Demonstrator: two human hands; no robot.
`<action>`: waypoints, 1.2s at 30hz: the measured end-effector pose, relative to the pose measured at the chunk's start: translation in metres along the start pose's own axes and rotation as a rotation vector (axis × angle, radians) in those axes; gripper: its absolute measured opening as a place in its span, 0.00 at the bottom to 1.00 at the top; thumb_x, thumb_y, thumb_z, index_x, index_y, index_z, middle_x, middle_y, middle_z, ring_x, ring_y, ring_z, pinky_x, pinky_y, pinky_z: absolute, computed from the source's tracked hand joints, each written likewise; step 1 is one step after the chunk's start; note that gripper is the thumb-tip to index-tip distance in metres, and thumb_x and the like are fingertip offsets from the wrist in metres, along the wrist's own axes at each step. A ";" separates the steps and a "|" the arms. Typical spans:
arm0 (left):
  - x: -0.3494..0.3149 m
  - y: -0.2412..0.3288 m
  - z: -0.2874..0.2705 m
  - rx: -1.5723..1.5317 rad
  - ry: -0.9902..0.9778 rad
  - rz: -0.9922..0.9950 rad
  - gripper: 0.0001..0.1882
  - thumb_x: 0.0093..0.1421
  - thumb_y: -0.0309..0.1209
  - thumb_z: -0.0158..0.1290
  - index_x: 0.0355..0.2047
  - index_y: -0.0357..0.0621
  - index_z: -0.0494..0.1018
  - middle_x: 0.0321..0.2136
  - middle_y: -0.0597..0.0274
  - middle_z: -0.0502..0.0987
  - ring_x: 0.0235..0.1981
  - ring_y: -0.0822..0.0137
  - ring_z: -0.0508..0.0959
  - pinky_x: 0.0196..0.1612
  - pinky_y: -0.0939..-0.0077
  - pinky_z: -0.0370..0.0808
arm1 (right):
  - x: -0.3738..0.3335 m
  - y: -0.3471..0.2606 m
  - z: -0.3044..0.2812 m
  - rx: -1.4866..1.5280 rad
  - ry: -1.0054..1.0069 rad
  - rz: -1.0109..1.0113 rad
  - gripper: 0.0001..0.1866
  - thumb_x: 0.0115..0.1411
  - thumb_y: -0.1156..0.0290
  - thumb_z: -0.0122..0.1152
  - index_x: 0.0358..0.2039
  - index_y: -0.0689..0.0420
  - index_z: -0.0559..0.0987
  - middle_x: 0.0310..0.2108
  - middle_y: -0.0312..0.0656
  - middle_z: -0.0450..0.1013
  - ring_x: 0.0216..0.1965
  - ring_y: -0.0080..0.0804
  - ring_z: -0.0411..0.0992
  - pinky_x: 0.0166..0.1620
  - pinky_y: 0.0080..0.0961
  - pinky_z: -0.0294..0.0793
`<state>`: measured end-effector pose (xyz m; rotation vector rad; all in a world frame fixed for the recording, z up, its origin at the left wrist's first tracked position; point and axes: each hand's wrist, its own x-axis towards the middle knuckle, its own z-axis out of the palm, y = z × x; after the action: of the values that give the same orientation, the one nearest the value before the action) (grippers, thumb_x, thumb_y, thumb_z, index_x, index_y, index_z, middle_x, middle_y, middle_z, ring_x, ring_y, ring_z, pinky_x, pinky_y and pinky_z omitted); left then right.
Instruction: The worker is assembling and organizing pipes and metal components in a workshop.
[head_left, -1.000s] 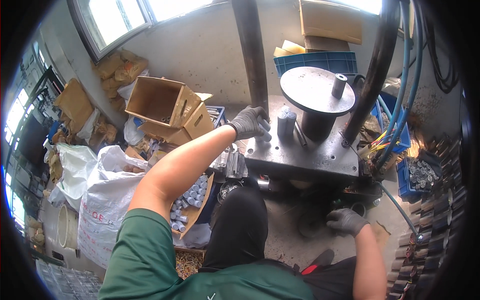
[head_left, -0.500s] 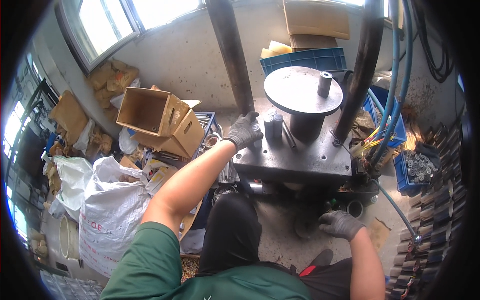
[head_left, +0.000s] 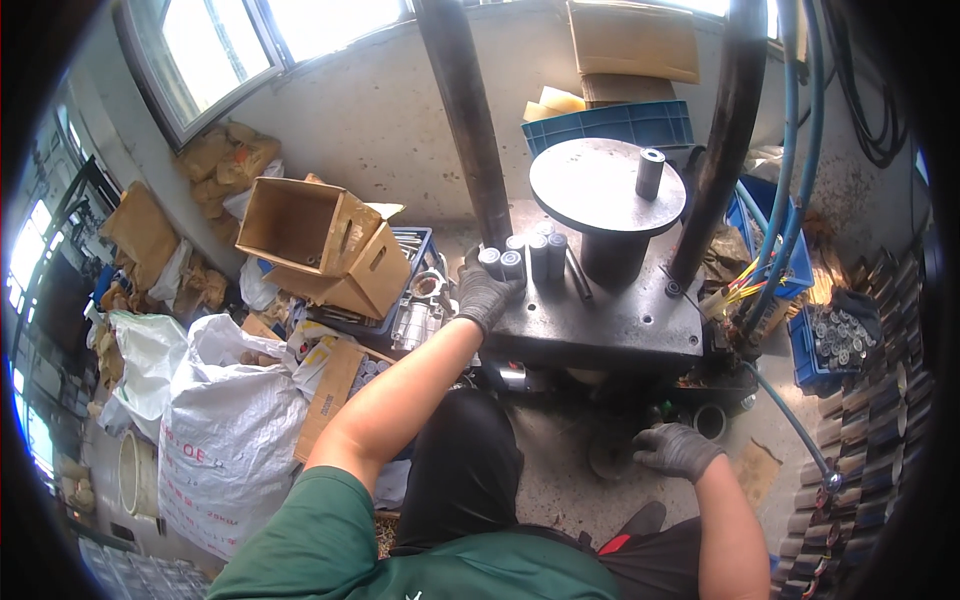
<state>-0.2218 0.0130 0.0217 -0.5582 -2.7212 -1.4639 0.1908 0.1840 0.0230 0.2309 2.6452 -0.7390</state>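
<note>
My left hand (head_left: 486, 298), in a dark grey glove, is wrapped round a pair of short grey metal cylinders (head_left: 511, 264) standing upright at the left of the press's steel bed (head_left: 620, 325). Several similar cylinders (head_left: 539, 256) stand close together just to the right, with a dark rod (head_left: 578, 274) lying beside them. Behind is a round steel plate (head_left: 590, 185) on a thick post, carrying a single upright cylinder (head_left: 650, 175). My right hand (head_left: 682, 450), also gloved, is low at the right in front of the bed. Its fingers are curled, and whatever they hold is hidden.
Two dark columns (head_left: 465, 120) rise from the bed. Cardboard boxes (head_left: 300, 225) and a white woven sack (head_left: 225, 430) stand at the left. Blue hoses (head_left: 790, 180) hang at the right, near a blue bin (head_left: 825, 345) of small round parts. Stacked metal pieces (head_left: 870, 430) line the right edge.
My left hand has moved down and slightly left, from over the cylinders to their near left side; two more cylinders now show at the left of the group. My right hand has hardly moved.
</note>
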 end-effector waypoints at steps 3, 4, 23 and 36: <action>0.002 -0.008 0.015 0.113 0.103 -0.003 0.49 0.44 0.46 0.79 0.62 0.39 0.71 0.47 0.53 0.85 0.49 0.58 0.86 0.53 0.64 0.83 | 0.001 0.001 0.001 0.007 -0.011 0.004 0.24 0.65 0.52 0.63 0.53 0.55 0.86 0.48 0.55 0.83 0.52 0.56 0.81 0.58 0.49 0.79; 0.005 -0.010 0.017 0.064 0.043 -0.059 0.50 0.44 0.45 0.79 0.64 0.38 0.69 0.51 0.47 0.81 0.53 0.53 0.84 0.57 0.62 0.82 | 0.001 0.001 0.002 0.005 -0.010 0.001 0.24 0.65 0.52 0.63 0.54 0.55 0.86 0.48 0.55 0.83 0.52 0.56 0.81 0.59 0.49 0.78; -0.011 -0.045 -0.070 -0.147 -0.240 0.069 0.41 0.60 0.35 0.72 0.70 0.39 0.66 0.59 0.47 0.78 0.57 0.57 0.80 0.55 0.64 0.83 | -0.006 -0.008 -0.004 0.077 0.090 0.014 0.23 0.60 0.57 0.67 0.49 0.60 0.86 0.44 0.58 0.82 0.48 0.59 0.81 0.54 0.49 0.80; -0.223 -0.292 -0.267 0.751 -0.625 -0.103 0.21 0.67 0.33 0.56 0.60 0.48 0.78 0.54 0.45 0.82 0.57 0.46 0.81 0.62 0.52 0.76 | -0.016 -0.036 0.003 0.031 0.150 -0.106 0.18 0.56 0.65 0.70 0.45 0.60 0.86 0.39 0.53 0.81 0.43 0.56 0.80 0.49 0.48 0.81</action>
<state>-0.1476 -0.4183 -0.1005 -0.9303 -3.4546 -0.1657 0.1967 0.1509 0.0439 0.1617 2.8072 -0.8277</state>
